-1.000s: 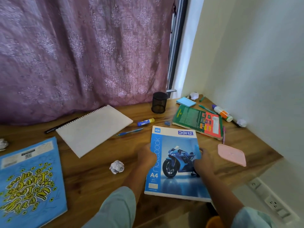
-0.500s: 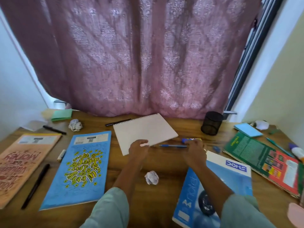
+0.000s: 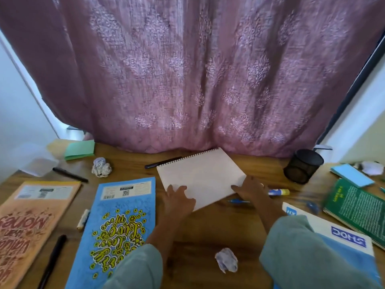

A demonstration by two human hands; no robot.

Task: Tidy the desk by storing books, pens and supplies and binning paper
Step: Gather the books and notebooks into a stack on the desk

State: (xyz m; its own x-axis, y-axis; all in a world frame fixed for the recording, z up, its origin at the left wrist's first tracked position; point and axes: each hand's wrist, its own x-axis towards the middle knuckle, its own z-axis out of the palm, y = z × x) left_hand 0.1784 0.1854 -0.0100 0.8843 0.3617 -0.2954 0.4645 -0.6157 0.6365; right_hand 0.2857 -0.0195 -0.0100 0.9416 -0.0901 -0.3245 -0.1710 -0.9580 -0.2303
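Note:
A white spiral notebook (image 3: 200, 174) lies on the wooden desk (image 3: 208, 230) near the curtain. My left hand (image 3: 179, 198) rests on its near left corner, and my right hand (image 3: 250, 187) presses on its near right corner, fingers spread. A blue notebook with yellow lettering (image 3: 118, 230) lies to the left, an orange one (image 3: 27, 222) further left. The blue DOMS notebook (image 3: 337, 243) sits at the lower right, a green book (image 3: 358, 207) beyond it. A glue stick (image 3: 279, 192) and blue pen (image 3: 237, 201) lie beside my right hand.
A black mesh pen cup (image 3: 302, 165) stands at the back right. Crumpled paper balls (image 3: 101, 166) (image 3: 226, 262) lie on the desk. Black pens (image 3: 69, 174) (image 3: 52, 261) (image 3: 162, 162), a green pad (image 3: 80, 150), a blue pad (image 3: 352, 175) and a clear plastic lid (image 3: 38, 165) are scattered around.
Both hands left the DOMS notebook and moved to the white spiral notebook, now touching its near corners. The camera view swung left and closer to the desk.

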